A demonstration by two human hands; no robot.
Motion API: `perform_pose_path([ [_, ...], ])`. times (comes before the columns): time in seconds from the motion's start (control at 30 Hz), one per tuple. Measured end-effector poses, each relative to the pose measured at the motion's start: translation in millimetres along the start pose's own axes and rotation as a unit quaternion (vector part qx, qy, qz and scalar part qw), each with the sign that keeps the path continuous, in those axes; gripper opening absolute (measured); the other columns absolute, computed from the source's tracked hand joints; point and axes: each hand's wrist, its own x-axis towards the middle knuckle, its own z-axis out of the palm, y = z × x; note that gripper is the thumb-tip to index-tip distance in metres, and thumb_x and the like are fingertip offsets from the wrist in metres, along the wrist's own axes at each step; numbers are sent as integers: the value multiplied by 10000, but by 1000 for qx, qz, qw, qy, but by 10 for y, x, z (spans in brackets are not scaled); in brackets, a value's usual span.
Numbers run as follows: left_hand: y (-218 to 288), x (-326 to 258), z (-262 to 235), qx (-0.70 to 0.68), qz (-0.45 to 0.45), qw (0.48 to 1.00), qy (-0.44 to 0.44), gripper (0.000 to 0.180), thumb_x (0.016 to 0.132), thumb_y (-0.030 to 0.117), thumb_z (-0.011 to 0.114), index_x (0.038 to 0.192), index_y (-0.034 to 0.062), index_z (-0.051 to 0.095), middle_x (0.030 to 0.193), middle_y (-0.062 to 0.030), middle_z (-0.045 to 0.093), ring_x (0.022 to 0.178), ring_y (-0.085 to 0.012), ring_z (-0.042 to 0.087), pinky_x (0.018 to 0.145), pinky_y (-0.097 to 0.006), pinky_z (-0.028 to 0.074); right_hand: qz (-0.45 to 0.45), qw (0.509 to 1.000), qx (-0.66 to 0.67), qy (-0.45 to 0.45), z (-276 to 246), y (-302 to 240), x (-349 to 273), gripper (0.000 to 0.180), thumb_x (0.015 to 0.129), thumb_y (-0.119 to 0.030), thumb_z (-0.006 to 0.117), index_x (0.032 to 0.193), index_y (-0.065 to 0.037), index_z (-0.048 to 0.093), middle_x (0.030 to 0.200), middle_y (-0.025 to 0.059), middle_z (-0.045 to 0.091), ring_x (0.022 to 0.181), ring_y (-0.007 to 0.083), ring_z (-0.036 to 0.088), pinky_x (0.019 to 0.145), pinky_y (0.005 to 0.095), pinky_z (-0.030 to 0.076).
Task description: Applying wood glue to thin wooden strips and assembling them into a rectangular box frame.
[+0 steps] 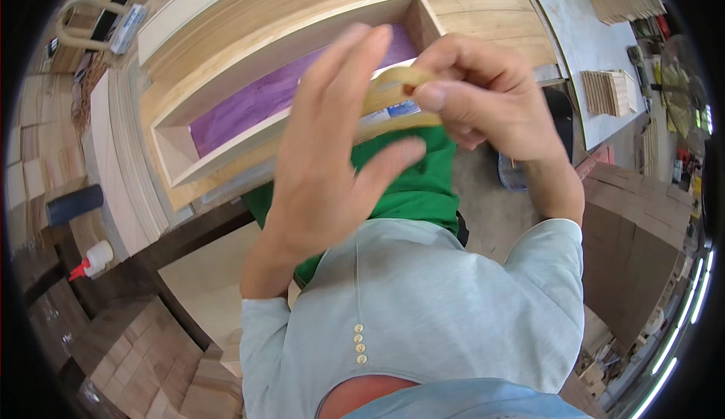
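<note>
Roll of tan tape (396, 94), held up close before the chest, between the two hands and in front of the long wooden box frame (226, 109) with a purple bottom panel. The right hand (483, 102) is closed on the roll, thumb and fingertips pinching its rim; the left hand (325, 162) is largely open, fingers spread and extended, its fingertips meeting the roll's near side, apparently at the tape's loose end, though blur hides the exact contact. To do this step well, it seems best that the right hand keep the roll steady while the left finds the edge and peels evenly, avoiding a crease. The frame lies on a pale wooden tabletop (483, 11). On the left, a white glue bottle (94, 259) with a red nozzle stands beside a dark cylinder (74, 204); stacks of small wooden blocks (608, 90) rest on a grey bench far right, and cut boards (143, 358) pile near left.
</note>
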Motion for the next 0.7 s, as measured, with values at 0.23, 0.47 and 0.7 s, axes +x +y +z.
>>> perform_pose_path([
  [0.23,-658,-563,-884,-394,-142,908,2,387,844,58,625,1188,-75,507,657,-61,588,542,-81,511,596,-248,476,-68,961,-270,6,-477,490,123,154,862,-71,636,1002,-7,650,674,-51,509,581,15,433,509,203,352],
  [0.47,-872,-898,-1984,-52,-303,943,128,502,828,57,646,1305,-4,503,572,62,414,494,-39,371,471,-206,317,38,950,-274,145,-1115,515,405,378,930,-163,585,1300,-83,577,617,-91,343,456,5,289,393,202,210],
  [0.7,-1114,-680,-2118,-45,-309,948,61,622,880,174,617,1420,-31,384,490,90,326,411,-21,287,448,-202,310,73,964,-250,58,-1093,591,701,472,991,-233,531,1441,-134,430,569,-94,268,432,9,205,373,184,180],
])
